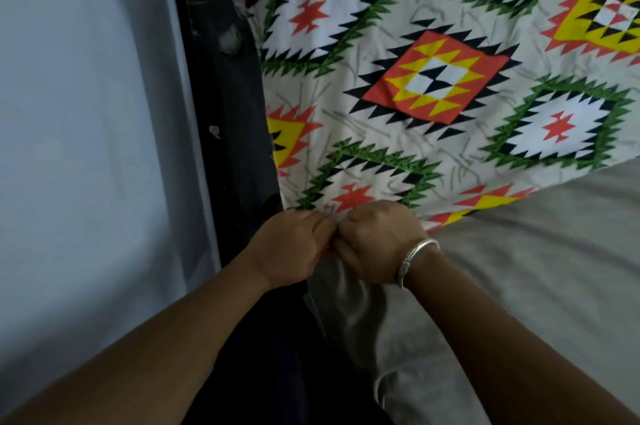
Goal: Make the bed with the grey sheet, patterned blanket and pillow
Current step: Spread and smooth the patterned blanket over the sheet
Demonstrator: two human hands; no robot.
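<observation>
Head view, left hand: the left hand [291, 248] is curled tight, knuckles up, pinching the near corner of the patterned blanket [433, 78] at the bed's left edge.
Head view, right hand: the right hand [377, 241], with a silver bracelet [412, 258] on its wrist, is curled in the same way. It touches the left hand and grips the same corner.
Blanket: it spreads forward and to the right from the fingers. Its near hem runs on a slant from the hands up to the right edge of the picture.
Grey sheet: the grey sheet [536, 268] lies bare on the mattress to the right of the hands and nearer the person. A fold of it bunches just under the fists, and whether the fingers hold that too cannot be told.
Left side: the dark bed frame [221, 95] runs between the blanket's edge and the pale wall [86, 113].
Pillow: not in view.
Key relation: both hands sit at one corner, equally near, with all the loose cloth ahead and to the right. Squaring the hem probably means drawing this corner back along the frame.
</observation>
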